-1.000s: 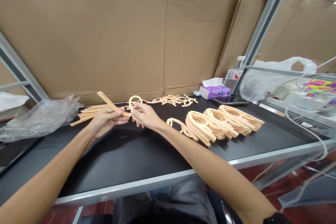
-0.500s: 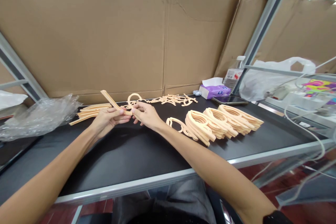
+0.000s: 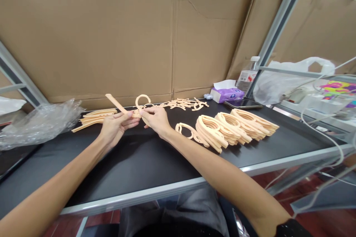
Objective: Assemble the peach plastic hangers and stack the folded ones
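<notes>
A flat, pale peach strip [image 3: 115, 102] is pinched in my left hand [image 3: 114, 126], its free end slanting up and to the left. My right hand [image 3: 157, 119] has its thumb and fingers closed on a pale curved, hook-shaped piece [image 3: 142, 97]. The two pieces meet between my fingertips, where the fingers hide the join. Behind my left hand lies a pile of similar long strips [image 3: 93, 119]. Small pale curved pieces [image 3: 183, 104] are scattered beyond my right hand. Stacks of flat ring-headed pieces [image 3: 210, 129] stand to the right, with a looser ring piece [image 3: 185, 131] nearest my right wrist.
Crumpled clear plastic [image 3: 41, 122] lies at the left. Toward the back right are a purple tissue pack [image 3: 226, 94], a phone [image 3: 243, 103] and a bottle [image 3: 247, 77]. A cardboard wall [image 3: 119, 37] closes the back. White cables [image 3: 319, 133] hang at the right.
Both hands stay close together on the same pieces. The strip and the curved piece have shifted only slightly, and the view has tilted a little.
</notes>
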A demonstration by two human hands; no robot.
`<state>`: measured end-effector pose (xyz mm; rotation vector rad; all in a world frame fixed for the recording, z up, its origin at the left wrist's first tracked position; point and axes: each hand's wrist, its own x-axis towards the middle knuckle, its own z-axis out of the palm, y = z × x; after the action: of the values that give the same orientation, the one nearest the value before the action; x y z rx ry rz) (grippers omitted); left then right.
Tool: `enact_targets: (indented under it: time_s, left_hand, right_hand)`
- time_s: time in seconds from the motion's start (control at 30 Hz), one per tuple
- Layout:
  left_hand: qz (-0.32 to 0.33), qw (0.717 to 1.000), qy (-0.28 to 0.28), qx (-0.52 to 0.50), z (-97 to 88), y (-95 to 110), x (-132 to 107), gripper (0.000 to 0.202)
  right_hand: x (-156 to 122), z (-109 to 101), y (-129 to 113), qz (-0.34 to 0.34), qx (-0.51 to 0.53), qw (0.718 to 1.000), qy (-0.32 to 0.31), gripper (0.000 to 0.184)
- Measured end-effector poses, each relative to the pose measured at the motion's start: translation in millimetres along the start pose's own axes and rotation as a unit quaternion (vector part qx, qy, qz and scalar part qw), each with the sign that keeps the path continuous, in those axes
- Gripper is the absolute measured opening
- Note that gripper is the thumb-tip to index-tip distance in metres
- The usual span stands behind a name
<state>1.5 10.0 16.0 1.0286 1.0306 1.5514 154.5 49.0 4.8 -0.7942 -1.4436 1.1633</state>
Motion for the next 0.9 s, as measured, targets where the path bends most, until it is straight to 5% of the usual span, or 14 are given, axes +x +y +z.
enact_targets:
  time_s: [0.37, 0.5, 0.67, 0.9]
  left_hand:
    - [0.007, 1.000, 0.012, 0.024, -2.1, -0.3, 1.6, 0.014]
    - [0.011, 1.000, 0.006, -0.010, -3.0, -0.3, 3.5, 0.012]
    - [0.027, 0.996, 0.042, -0.073, -6.7, 9.1, 7.6, 0.009]
    - [-0.012, 0.993, 0.081, -0.085, -8.2, 20.4, 8.8, 0.015]
  right_hand:
    - [0.7, 1.5, -3.6, 0.053, -0.003, 0.998, -0.023, 0.021]
    - [-1.3, 1.3, -7.1, -0.002, -0.111, 0.993, -0.029, 0.023]
    - [-7.7, -1.3, -9.2, -0.075, -0.284, 0.955, -0.036, 0.026]
    - [-5.4, -3.2, -3.4, -0.100, -0.345, 0.930, -0.074, 0.024]
